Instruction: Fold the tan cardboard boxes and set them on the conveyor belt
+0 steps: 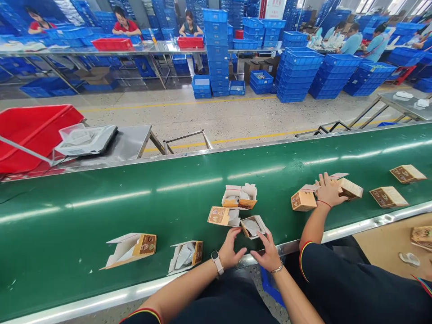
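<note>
My left hand [231,250], with a watch on its wrist, has its thumb and fingers apart just below an open brown-and-white carton [232,218]. Close beside it, my right hand [269,254] is spread, its fingertips at the near edge of a tilted open carton [251,226] with a pale packet inside. Whether the fingertips touch the cartons I cannot tell. Behind these stands a pair of open cartons [248,198] with pale packets in them. To the left, an open carton [187,255] with a silvery packet lies on the green conveyor belt [141,211].
Another open carton [135,249] lies farther left. On the right, a co-worker's hand [329,191] rests on cartons, and closed cartons [388,197] lie beyond. A metal rail [101,302] edges the belt. A scale [86,139] and red bin [33,135] stand across it.
</note>
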`<state>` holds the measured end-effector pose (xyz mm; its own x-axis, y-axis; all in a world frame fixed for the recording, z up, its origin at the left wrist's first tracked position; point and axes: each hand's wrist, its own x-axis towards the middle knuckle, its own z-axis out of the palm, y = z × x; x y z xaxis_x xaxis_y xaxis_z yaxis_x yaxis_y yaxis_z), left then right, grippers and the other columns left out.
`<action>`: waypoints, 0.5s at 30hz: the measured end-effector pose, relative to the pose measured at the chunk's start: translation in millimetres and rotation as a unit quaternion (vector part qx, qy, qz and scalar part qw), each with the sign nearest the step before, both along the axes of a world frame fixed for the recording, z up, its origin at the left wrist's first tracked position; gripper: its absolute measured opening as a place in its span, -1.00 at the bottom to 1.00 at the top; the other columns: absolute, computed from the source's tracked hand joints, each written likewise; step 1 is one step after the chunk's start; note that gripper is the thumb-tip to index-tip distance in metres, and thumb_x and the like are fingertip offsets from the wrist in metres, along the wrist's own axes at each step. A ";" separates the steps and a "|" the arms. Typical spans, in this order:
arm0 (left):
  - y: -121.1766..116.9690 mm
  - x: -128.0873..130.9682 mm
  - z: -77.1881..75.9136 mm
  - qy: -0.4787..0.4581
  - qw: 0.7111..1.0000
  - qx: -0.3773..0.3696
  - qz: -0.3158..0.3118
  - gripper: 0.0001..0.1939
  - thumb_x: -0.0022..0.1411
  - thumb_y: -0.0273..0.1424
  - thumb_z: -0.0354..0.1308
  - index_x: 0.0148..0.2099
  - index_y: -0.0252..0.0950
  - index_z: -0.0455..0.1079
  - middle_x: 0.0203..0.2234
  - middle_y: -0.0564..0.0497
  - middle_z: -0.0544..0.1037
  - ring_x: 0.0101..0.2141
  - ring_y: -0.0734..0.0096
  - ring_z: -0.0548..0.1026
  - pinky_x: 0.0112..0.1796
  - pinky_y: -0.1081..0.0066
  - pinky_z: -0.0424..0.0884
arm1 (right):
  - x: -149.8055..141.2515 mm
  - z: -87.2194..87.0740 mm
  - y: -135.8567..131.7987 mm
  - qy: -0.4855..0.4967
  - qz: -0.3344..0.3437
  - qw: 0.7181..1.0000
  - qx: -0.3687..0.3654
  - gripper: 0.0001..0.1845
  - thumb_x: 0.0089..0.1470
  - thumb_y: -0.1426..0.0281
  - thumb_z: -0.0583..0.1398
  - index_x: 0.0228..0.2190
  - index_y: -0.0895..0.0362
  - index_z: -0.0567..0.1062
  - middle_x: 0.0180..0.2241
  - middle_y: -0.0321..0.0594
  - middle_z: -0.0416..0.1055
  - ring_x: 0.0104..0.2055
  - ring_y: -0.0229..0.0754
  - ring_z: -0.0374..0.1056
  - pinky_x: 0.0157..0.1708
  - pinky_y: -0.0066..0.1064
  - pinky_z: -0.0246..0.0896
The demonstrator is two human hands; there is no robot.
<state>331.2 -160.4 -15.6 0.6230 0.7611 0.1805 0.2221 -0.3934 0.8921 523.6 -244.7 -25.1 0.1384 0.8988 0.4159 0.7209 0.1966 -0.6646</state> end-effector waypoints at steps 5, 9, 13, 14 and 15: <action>8.5 2.5 9.8 0.011 1.000 -0.013 -0.025 -0.26 0.10 -0.39 0.15 0.30 -0.29 -0.01 0.17 -0.28 0.23 0.16 -0.01 0.24 0.01 0.00 0.34 | 5.3 0.1 1.7 0.036 -0.086 0.996 -0.011 -0.74 0.06 0.26 0.14 -0.18 0.05 0.37 -0.23 -0.05 0.42 -0.06 0.09 0.38 -0.09 0.00 0.33; 7.9 11.0 14.3 -0.006 0.999 0.000 -0.050 -0.24 0.12 -0.38 0.14 0.32 -0.29 -0.05 0.20 -0.28 0.20 0.18 0.00 0.22 0.04 0.02 0.32 | 7.8 7.6 6.2 0.045 -0.052 0.998 -0.001 -0.54 -0.05 0.20 0.24 -0.11 0.08 0.31 -0.06 0.03 0.36 0.03 0.12 0.32 -0.04 -0.02 0.31; 12.4 12.6 14.5 -0.011 0.993 0.063 -0.099 -0.33 0.19 -0.33 0.07 0.31 -0.29 -0.01 0.19 -0.26 0.23 0.19 0.05 0.21 0.08 0.00 0.24 | -0.2 13.9 11.6 0.035 -0.014 0.999 0.028 -0.49 0.04 0.26 0.18 0.02 0.11 0.25 0.10 0.06 0.24 0.18 0.09 0.19 0.04 -0.04 0.25; 14.9 11.8 15.3 0.002 0.989 0.089 -0.119 -0.37 0.20 -0.31 0.06 0.29 -0.28 0.05 0.18 -0.25 0.26 0.19 0.04 0.20 0.08 -0.01 0.23 | -1.3 14.7 12.2 0.036 -0.009 0.999 0.020 -0.47 0.07 0.26 0.15 0.07 0.11 0.23 0.17 0.06 0.16 0.23 0.08 0.11 0.07 -0.04 0.22; 17.6 11.2 16.8 0.021 0.984 0.113 -0.135 -0.41 0.20 -0.29 0.06 0.26 -0.26 0.12 0.17 -0.23 0.29 0.19 0.02 0.20 0.07 -0.02 0.22 | -1.7 15.4 12.7 0.035 -0.005 0.999 0.005 -0.43 0.08 0.24 0.13 0.12 0.11 0.19 0.23 0.05 0.06 0.28 0.08 0.03 0.10 -0.04 0.19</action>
